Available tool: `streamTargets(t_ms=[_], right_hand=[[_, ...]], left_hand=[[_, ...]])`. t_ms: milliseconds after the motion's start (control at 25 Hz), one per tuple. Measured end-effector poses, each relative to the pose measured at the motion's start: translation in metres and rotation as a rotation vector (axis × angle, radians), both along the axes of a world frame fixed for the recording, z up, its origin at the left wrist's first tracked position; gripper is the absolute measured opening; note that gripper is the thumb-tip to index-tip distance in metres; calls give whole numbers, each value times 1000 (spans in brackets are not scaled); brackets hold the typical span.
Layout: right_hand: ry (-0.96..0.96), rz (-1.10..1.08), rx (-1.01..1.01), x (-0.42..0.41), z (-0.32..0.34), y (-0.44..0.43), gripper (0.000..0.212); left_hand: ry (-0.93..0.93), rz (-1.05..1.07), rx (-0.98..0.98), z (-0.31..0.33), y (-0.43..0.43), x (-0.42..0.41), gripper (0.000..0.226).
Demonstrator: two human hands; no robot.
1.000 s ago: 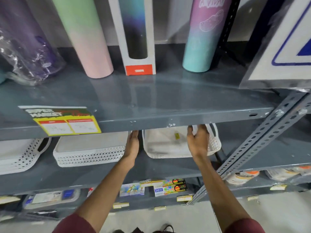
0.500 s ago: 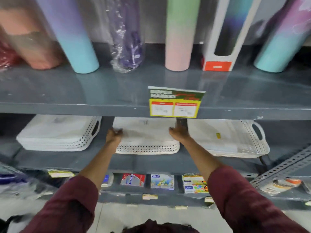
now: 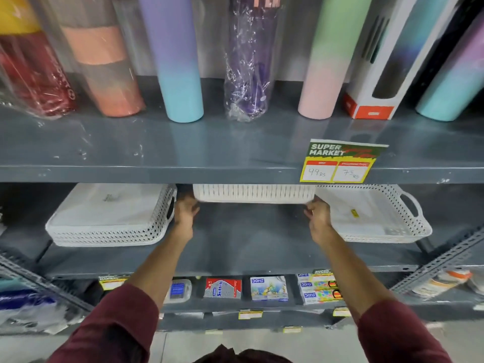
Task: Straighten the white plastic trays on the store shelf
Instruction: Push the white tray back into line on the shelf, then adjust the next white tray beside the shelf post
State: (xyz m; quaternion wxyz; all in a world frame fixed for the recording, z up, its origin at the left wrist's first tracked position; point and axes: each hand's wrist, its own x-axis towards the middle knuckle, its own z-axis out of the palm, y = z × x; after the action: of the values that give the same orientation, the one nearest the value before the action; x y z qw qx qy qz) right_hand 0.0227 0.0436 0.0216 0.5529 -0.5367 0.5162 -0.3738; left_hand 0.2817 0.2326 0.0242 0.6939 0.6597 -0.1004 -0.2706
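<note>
The step in hand looks like the handling of the middle tray [image 3: 253, 193] — a white plastic tray with a slotted wall, held at the far part of the grey metal shelf [image 3: 235, 244], its top hidden under the edge of the shelf above. The left hand [image 3: 185, 212] is at its left end and the right hand [image 3: 318, 213] at its right end; the fingers of each are curled at the tray's lower corners, apparently clamped on it, though the fingertips are partly hidden. Whether the tray rests on the shelf or is lifted and tilted cannot be told for certain; bare shelf shows in front of it.

Two more white trays flank it. The left stack [image 3: 110, 218] sits near the front with a dotted, perforated wall and a slot handle facing the middle. The right tray [image 3: 372, 218] is of the same perforated kind with a looped handle at its right end and a small yellow sticker inside — it lies slightly askew.

The next move probably calls for setting the middle tray down flat and drawing it nearer, square with its neighbours. The plastic is thin and light, so a gentle even pull from both ends should do; an uneven one would skew it.

On the upper shelf stand smooth pastel bottles [image 3: 180, 61], some wrapped in film, and a price label [image 3: 340, 162] hangs at its edge.
</note>
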Motion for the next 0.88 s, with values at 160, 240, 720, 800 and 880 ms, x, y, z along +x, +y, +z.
streamTargets(t_ms=[160,240,720,800,880], right_hand=[[-176,73,368,-16,-11,-9,57],[-136,145,466,-18,-17,-7,71],[233,362,-489,102,47,109,24],[148,464,-355,155,49,137,25],[105,545,-200,210,41,165,16]], left_hand=[[290,-55,8,-25,10,9,82],[389,-95,71,-31,9,6,88],[-177,-2,146,8,81,92,59],[-262,91,226,16,113,134,44],[-314,203,318,15,142,178,37]])
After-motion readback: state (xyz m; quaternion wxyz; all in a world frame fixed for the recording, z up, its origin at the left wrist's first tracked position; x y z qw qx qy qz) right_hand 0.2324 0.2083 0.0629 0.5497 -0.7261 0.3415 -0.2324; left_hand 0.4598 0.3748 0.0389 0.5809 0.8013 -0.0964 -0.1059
